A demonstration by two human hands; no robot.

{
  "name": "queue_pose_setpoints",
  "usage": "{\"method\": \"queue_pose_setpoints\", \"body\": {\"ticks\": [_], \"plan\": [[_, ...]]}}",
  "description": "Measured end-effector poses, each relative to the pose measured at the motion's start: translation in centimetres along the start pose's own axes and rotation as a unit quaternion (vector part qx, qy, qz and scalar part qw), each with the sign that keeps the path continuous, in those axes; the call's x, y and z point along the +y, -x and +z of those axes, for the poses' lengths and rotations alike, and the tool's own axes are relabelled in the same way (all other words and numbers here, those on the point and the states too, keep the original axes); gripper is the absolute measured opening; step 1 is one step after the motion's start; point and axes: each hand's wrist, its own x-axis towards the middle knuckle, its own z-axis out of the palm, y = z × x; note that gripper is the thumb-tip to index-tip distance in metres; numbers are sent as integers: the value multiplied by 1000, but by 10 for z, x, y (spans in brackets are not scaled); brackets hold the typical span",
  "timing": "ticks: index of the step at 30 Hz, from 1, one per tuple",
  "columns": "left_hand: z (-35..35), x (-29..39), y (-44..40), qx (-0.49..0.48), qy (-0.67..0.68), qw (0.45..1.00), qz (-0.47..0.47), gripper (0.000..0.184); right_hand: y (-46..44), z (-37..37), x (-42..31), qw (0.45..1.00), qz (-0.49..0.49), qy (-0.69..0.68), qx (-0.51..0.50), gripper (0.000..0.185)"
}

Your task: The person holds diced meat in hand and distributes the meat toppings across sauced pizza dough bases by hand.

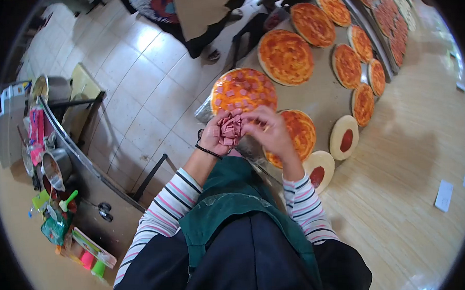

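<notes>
Pink diced pieces (pixel 231 128): turned mixed ways, heap longest away from body; left hand (pixel 211 137) cupped, holding them; right hand (pixel 269 132) at heap, fingers bent, grip indiscernible.

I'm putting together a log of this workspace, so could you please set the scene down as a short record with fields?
Left hand: cupped, holding a pile of pink meat pieces
Right hand: at the pile, fingertips partly hidden
Topped pizza: just beyond the left hand, scattered with similar pieces
Pizza by right hand: sauced, partly covered by that hand
Dough rounds: two, each with one patch of red sauce
Clothing: green apron, striped sleeves
Nearby: another person, partly in view
</notes>
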Motion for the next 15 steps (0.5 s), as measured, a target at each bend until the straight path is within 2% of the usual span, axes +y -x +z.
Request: {"method": "queue_pose_setpoints", "body": {"ticks": [1, 3, 5, 6, 7, 9, 11, 12, 15], "plan": [[7, -7, -6, 6, -8, 1000, -23, 29, 12, -1, -3, 1000, 2, 6, 14, 17], [16, -29, -23, 30, -20, 999, -27, 27, 30, -3, -3, 993, -29, 101, 58, 25], [21, -47, -36, 63, -15, 997, -48, 25, 42, -14, 5, 989, -42, 116, 86, 23], [25, -51, -35, -4, -54, 993, -101, 24, 49, -20, 14, 988, 11, 89, 123, 21], [27, -61, -41, -8, -62, 992, -107, 24, 56, -28, 23, 984, 62, 59, 159, 20], [24, -84, -56, -72, -55, 987, -135, 23, 65, -45, 31, 976, 66, 74, 192, 16], [25, -99, -63, -71, -68, 981, -166, 23, 78, -60, 43, 967, 91, 71, 228, 14], [29, -108, -65, -77, -85, 977, -177, 23, 86, -68, 46, 961, 107, 115, 229, 12], [20, -134, -76, -106, -100, 965, -216, 23, 110, -84, 65, 957, 135, 103, 235, 9]]}}
